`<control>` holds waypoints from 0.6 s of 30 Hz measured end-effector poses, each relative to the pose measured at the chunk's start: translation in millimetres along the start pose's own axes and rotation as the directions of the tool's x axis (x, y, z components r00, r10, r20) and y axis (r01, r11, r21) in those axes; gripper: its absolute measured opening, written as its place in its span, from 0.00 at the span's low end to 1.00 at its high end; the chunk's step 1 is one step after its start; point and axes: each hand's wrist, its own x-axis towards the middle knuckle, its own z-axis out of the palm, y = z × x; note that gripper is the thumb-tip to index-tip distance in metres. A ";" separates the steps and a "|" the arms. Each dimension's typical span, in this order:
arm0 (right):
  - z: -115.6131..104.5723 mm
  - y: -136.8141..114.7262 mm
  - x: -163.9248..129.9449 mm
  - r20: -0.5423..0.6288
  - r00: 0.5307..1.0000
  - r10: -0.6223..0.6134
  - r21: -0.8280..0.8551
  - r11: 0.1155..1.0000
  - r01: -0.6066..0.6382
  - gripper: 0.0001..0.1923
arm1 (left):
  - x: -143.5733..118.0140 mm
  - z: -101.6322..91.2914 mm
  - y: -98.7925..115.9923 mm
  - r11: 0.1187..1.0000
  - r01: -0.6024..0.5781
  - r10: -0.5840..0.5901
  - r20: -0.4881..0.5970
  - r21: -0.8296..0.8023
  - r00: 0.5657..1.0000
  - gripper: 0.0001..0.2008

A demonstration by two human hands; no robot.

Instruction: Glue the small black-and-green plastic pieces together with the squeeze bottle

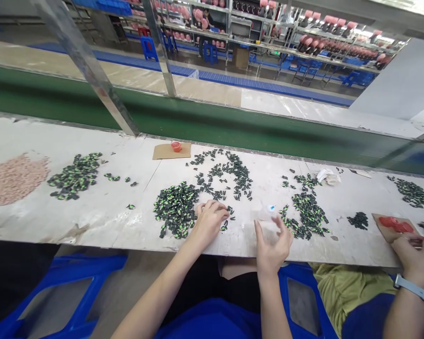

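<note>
My left hand (209, 220) rests on the white workbench (102, 212), fingers curled over a few small black-and-green parts at the right edge of a dense pile (175, 208). My right hand (273, 245) is raised a little near the bench's front edge, fingers spread around a small clear squeeze bottle with a blue tip (268, 214). More black-and-green parts lie scattered behind the hands (229, 174) and in another heap to the right (307, 214).
A pink heap (14, 179) and another dark pile (74, 175) lie far left. A cardboard scrap with a red cap (172, 150) sits at the back. A co-worker's hand (415, 259) works at right beside cardboard with red paste (394, 225). Blue crates stand below.
</note>
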 end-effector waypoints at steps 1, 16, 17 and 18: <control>-0.3 -3.6 -5.6 0.050 0.998 -0.033 0.019 0.999 0.032 0.18 | -1.1 -1.1 0.3 1.000 0.005 -0.005 -0.011 -0.007 1.000 0.08; 40.0 -17.6 -15.3 0.418 0.909 -0.004 -0.012 1.000 0.009 0.18 | -40.1 -2.4 11.7 0.990 0.129 -0.129 0.010 -0.051 0.992 0.07; 38.8 -17.4 -15.1 0.421 0.907 -0.004 0.009 1.000 0.001 0.18 | -39.4 -1.7 12.0 0.990 0.125 -0.125 0.008 -0.067 0.992 0.08; 36.9 -17.4 -15.0 0.426 0.904 -0.003 0.035 0.999 -0.013 0.17 | -38.7 -1.5 12.3 0.989 0.124 -0.124 0.004 -0.085 0.992 0.08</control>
